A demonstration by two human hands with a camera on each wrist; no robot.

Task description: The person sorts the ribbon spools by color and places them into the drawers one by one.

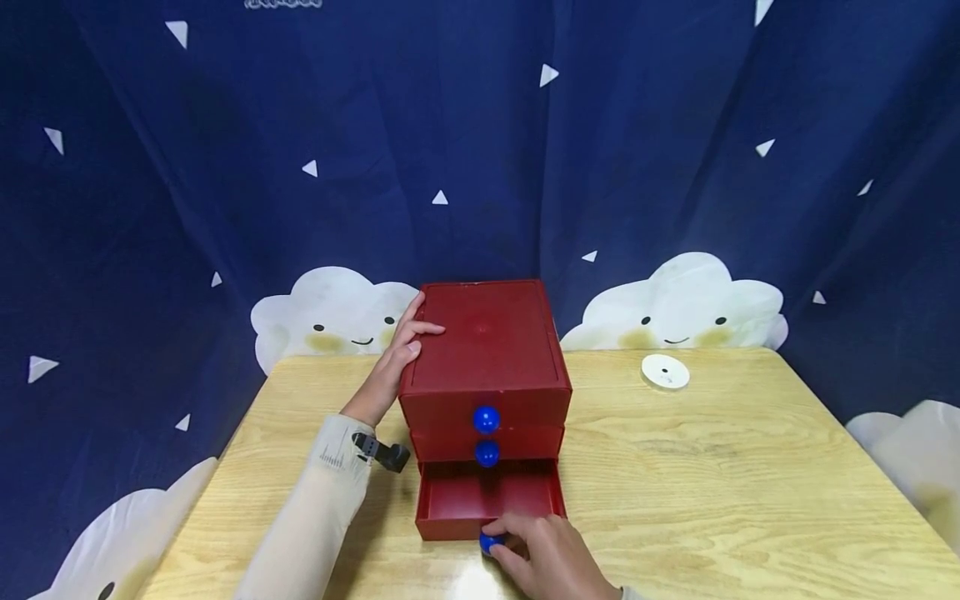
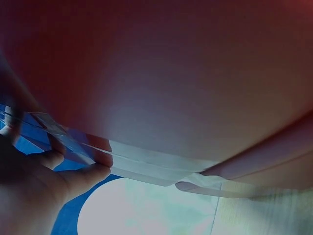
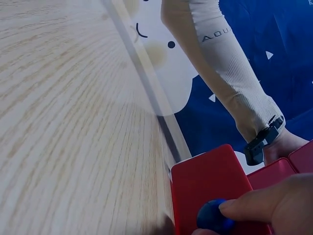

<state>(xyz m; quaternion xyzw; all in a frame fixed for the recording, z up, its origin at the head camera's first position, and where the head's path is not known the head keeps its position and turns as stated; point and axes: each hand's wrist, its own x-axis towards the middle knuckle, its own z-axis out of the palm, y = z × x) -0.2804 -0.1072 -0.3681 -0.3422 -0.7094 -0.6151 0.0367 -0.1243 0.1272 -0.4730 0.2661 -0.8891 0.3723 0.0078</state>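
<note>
A red three-drawer cabinet [image 1: 483, 342] stands on the table in the head view. Its bottom drawer [image 1: 450, 530] is pulled out, and the inside that shows is bare red. The two upper drawers sit closed, each with a round blue knob. My right hand [image 1: 551, 550] pinches the blue knob [image 3: 212, 215] of the bottom drawer between thumb and fingers. My left hand [image 1: 396, 354] rests against the cabinet's left side, its fingers reaching over the top edge. In the left wrist view the red side wall [image 2: 171, 73] fills most of the picture, close to the lens.
A white round disc [image 1: 665, 372] with a dark centre dot lies on the wooden table [image 1: 712, 483], right of the cabinet. Behind the table hangs a dark blue curtain [image 1: 480, 125] with white triangles and smiling clouds. A black strapped device [image 1: 381, 451] sits on the left wrist.
</note>
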